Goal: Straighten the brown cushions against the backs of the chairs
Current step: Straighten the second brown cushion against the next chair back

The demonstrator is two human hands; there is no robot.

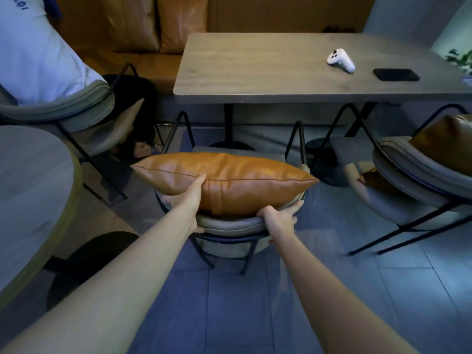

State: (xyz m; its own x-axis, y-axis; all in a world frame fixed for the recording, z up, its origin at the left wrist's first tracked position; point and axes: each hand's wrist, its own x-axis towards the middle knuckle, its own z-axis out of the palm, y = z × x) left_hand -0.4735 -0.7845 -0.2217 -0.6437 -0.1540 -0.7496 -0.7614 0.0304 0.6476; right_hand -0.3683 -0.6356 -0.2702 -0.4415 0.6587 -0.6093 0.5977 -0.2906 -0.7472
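A: 2 hands on it. My left hand (190,198) is clamped on the brown cushion (229,182), thumb up against the near face by the seam, fingers hidden behind it.

B: And the other?

A: My right hand (279,217) lies at the cushion's lower right edge, fingers spread along the top of the chair back (229,226). Whether it grips the cushion or only the chair rim, I cannot tell.

B: Where does the cushion sit?

A: Long side level, standing on edge over the seat, its lower edge tucked just inside the grey padded back of the chair nearest me. Its 2 pointed corners stick out past the chair on either side.

B: Around it?

A: The wooden table (255,72) stands beyond that chair, with a white controller (341,60) and a black phone (396,74) lying apart near its right end. On my right is a second chair (413,175) with another brown cushion (444,141) leaning in its back. On my left, someone in a white shirt (38,54) sits in a third chair (76,108).
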